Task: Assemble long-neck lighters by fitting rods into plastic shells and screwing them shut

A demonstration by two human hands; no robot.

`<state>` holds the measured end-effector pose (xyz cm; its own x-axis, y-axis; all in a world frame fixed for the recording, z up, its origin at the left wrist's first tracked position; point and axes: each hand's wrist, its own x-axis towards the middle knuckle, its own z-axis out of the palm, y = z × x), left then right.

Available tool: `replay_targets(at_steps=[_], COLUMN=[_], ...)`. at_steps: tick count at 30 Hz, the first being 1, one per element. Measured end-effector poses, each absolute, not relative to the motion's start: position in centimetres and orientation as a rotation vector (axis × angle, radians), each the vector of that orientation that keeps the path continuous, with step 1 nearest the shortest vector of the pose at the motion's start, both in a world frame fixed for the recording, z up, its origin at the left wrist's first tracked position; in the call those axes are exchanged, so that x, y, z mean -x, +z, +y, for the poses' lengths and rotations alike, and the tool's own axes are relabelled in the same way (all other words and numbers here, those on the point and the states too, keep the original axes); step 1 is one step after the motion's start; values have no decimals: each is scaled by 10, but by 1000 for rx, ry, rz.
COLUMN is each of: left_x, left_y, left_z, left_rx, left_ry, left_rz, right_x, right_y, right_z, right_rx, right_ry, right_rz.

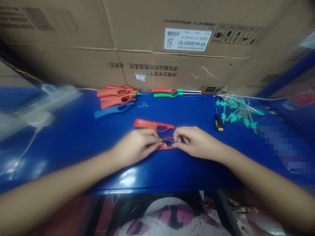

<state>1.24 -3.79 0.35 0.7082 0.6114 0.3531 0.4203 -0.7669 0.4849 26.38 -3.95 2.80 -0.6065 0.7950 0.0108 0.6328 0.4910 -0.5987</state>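
The left hand (137,144) has its thumb and forefinger pinching the left end of a red casing half (161,147), which lies between the two hands near the front edge of the blue bench (81,131). The right hand (197,142) meets it from the other end, thumb and forefinger brought together on what seems to be a thin wire (169,141), though the piece is too small and blurred to be sure.

Just beyond them lies an orange-red casing piece (145,124) with a loop at its right end. Farther back on the left is a heap of orange handles (115,95), with a blue handle (112,110) in front of it and a few small screws (143,105) scattered to its right. A red lighter (163,90) and a green lighter (164,95) lie side by side, metal tubes pointing right, before a cardboard box (137,36). At right, a black-and-yellow screwdriver (219,123) lies beside a loose pile of metal tubes with teal ends (246,122).
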Motion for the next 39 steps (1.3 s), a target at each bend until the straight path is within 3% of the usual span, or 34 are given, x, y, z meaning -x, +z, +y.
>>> replay_targets(at_steps=[20, 39], left_x=[-15, -16], left_y=[4, 11], left_z=[-40, -45], left_rx=[-2599, -2544], left_ry=[697, 595], left_rz=[800, 853], right_x=[-265, -257], right_y=[27, 16], right_z=[-39, -44], right_rx=[1202, 1091], right_ry=[818, 560], right_rz=[-2440, -2465])
